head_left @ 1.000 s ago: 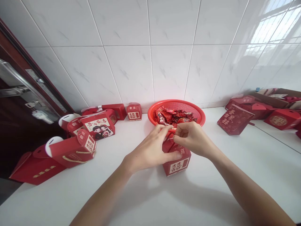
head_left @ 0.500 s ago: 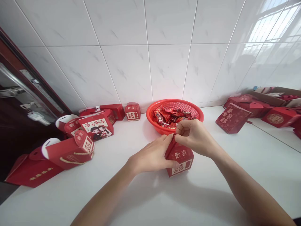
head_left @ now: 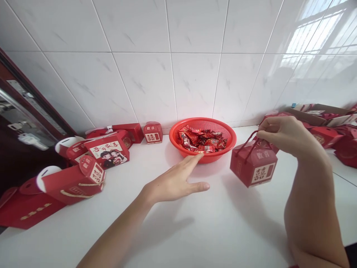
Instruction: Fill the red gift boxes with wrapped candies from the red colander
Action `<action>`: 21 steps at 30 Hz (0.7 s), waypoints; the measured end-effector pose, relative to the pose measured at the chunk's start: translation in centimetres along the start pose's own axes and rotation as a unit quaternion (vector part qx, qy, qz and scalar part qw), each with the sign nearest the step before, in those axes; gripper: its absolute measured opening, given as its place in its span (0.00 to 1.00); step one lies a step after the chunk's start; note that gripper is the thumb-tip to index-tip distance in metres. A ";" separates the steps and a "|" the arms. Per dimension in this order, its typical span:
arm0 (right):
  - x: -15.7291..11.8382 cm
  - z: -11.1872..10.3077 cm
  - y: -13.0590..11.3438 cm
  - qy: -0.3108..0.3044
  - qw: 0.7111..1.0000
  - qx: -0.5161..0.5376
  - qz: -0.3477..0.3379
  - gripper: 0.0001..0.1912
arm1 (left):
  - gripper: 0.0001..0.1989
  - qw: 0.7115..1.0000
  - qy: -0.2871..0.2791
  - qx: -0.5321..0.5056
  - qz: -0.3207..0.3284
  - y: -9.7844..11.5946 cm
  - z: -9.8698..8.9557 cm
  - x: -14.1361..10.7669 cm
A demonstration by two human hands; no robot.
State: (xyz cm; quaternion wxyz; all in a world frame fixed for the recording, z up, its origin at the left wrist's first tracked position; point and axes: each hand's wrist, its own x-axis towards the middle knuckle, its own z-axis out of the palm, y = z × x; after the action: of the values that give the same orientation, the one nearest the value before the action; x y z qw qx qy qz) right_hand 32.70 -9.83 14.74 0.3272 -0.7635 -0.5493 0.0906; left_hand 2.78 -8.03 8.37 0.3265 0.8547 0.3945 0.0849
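Observation:
My right hand point(head_left: 284, 134) pinches the dark red cord handle of a small red gift box point(head_left: 253, 163). The box hangs tilted above the white table point(head_left: 195, 230), its pale panel with a red character facing me. Over the table's middle, my left hand point(head_left: 178, 178) is empty, thumb and fingers apart. Just beyond its fingertips stands a red plastic basket point(head_left: 203, 158), and in it lie several red-wrapped candies point(head_left: 200, 139).
At the left stand several red gift boxes point(head_left: 75, 182), some with rope handles. One small box point(head_left: 153, 132) sits by the tiled wall point(head_left: 195, 82). Further red boxes point(head_left: 326, 136) and an open cardboard box point(head_left: 320, 111) are at the right. A door with keys point(head_left: 32, 139) borders the left side.
My right hand has lifted the gift box by its cord and carried it to the right. My left hand has let go of the box and stayed near the middle, fingers spread.

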 end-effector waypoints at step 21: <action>8.4 4.8 8.8 0.180 0.978 -0.079 0.071 0.01 | 0.45 0.999 0.013 0.038 -0.019 -0.5 -0.5 0.1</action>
State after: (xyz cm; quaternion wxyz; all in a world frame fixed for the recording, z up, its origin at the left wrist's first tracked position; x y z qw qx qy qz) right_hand 40.38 -1.98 7.67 0.3525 -0.8275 -0.4314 -0.0694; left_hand 2.32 -7.46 8.47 0.2900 0.8576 0.4182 0.0743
